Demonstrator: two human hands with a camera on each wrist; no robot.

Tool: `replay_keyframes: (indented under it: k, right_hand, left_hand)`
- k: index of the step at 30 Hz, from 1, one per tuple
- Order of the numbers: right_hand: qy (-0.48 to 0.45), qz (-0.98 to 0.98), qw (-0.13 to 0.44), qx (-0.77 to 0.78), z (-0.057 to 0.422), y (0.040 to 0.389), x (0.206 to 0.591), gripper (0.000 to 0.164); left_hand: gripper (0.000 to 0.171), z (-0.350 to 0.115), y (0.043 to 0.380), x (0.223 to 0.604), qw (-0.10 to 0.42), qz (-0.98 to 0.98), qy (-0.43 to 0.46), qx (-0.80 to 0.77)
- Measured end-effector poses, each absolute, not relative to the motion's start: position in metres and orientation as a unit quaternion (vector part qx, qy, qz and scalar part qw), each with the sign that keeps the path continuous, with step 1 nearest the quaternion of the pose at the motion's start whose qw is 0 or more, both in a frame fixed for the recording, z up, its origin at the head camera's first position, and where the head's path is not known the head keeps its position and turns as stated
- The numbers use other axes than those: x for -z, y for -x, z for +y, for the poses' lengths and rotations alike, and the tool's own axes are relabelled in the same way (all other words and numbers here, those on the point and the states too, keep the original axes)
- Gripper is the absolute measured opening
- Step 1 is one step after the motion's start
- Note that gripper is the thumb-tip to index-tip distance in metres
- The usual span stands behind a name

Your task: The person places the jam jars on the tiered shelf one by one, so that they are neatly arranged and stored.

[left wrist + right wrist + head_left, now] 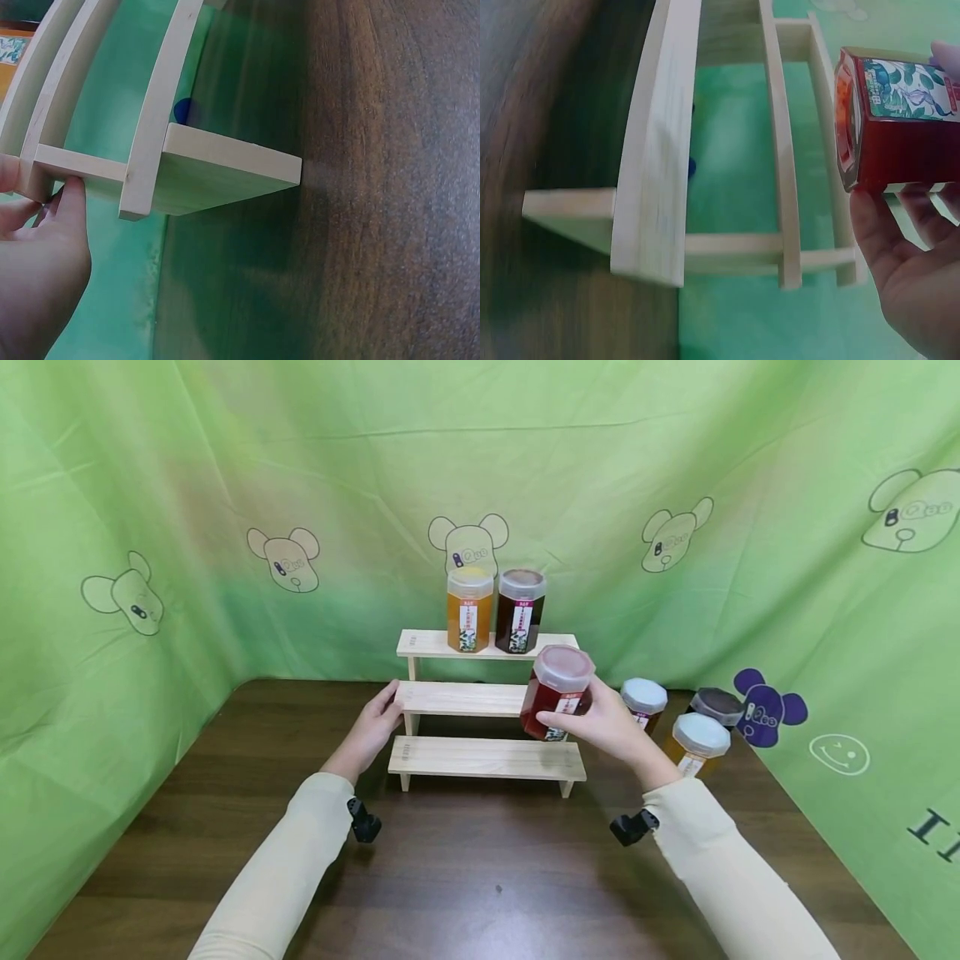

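My right hand (606, 717) grips a jar of red contents (551, 697) with a pale translucent lid, slightly tilted, in front of the right part of a three-step wooden rack (487, 758). In the right wrist view the red jar (907, 150) hangs apart from the lower step, with thumb and fingers around it. With its fingertips my left hand (371, 731) pinches the left end of the rack's middle step; the left wrist view shows the left hand (49, 262) at that edge. On the top step stand an amber jar (470, 614) and a dark jar (519, 617), side by side.
Right of the rack, partly behind my right forearm, stand a white-lidded jar (643, 697), a dark-lidded jar (716, 706) and an amber jar (699, 739). The brown table (480, 893) meets green cloth (360, 468) printed with bear heads at the back and sides.
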State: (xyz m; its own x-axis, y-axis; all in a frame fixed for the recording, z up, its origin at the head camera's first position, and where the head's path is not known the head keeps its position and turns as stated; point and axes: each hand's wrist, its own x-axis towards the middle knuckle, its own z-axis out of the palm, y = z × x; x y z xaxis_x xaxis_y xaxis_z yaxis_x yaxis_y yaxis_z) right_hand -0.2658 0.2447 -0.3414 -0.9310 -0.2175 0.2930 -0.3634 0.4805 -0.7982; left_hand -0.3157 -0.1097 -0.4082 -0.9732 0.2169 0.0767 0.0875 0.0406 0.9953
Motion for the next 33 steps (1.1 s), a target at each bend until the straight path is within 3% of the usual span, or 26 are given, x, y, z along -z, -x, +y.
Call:
replay_keyframes:
  k: [33]
  right_hand:
    - [-0.163, -0.836, 0.083, -0.517, 0.141, 0.307, 0.35, 0.074]
  left_hand:
    - [0.054, -0.111, 0.318, 0.411, 0.04, 0.711, -0.112, -0.693]
